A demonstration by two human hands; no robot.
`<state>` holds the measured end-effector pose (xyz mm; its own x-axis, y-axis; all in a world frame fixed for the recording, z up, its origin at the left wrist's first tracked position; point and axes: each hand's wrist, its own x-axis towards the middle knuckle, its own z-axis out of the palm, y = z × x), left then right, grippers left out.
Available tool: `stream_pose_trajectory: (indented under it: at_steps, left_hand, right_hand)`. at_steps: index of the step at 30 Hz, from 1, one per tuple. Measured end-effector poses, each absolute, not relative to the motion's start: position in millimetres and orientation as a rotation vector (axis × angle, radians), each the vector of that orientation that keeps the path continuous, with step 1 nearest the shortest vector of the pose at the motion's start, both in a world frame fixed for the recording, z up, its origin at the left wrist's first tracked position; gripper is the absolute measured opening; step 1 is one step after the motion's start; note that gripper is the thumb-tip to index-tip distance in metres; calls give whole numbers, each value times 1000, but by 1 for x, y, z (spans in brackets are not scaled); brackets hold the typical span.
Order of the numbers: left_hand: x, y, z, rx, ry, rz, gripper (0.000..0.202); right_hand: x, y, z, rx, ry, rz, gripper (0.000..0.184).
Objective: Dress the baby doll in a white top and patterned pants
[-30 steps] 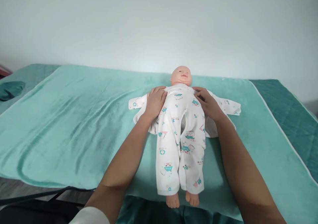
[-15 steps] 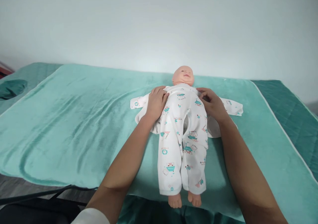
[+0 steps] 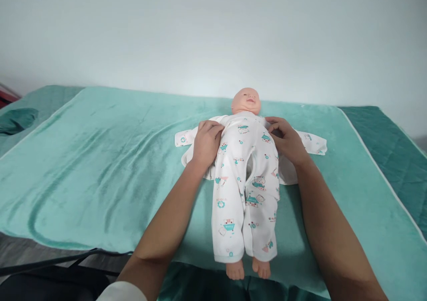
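A baby doll (image 3: pixel 246 100) lies on its back, head toward the wall and bare feet toward me. White printed baby pants (image 3: pixel 230 194) cover its legs and reach up to its chest, with an opening at the crotch. Under it is spread a white baby top (image 3: pixel 315 143), sleeves out to both sides. My left hand (image 3: pixel 207 141) has its fingers curled at the pants' upper edge on the left. On the opposite side my right hand (image 3: pixel 285 140) pinches the same edge between thumb and fingers. Both hands hide parts of the top, and their fingertips are partly covered.
A light green blanket (image 3: pixel 83 167) with soft wrinkles lies under the doll, over a darker green quilted cover (image 3: pixel 383 145). A pale wall (image 3: pixel 213 38) rises behind. Below the front left edge are a dark bar (image 3: pixel 50 262) and a black object (image 3: pixel 50 285).
My left hand has shifted slightly down and its fingers are more curled at the pants' edge. My right hand and the doll have hardly moved.
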<state>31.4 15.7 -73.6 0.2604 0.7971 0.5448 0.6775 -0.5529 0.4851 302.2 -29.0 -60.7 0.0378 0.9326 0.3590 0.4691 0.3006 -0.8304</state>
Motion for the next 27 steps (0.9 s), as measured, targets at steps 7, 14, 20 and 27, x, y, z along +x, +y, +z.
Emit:
stream_pose_trajectory:
  at_steps: [7, 14, 20, 27]
  left_hand:
    - [33, 1, -58, 2237, 1492, 905, 28]
    - [32, 3, -59, 2039, 1449, 815, 25]
    - [29, 5, -58, 1983, 1441, 723, 22]
    - [26, 6, -57, 1889, 1394, 715, 17]
  right_hand:
    - [297, -30, -59, -1304, -1536, 634, 22]
    - [300, -34, -57, -1346, -1373, 951, 29]
    - [303, -40, -61, -1321, -1142, 1066, 30]
    - [309, -41, -65, -1353, -1157, 1094, 31]
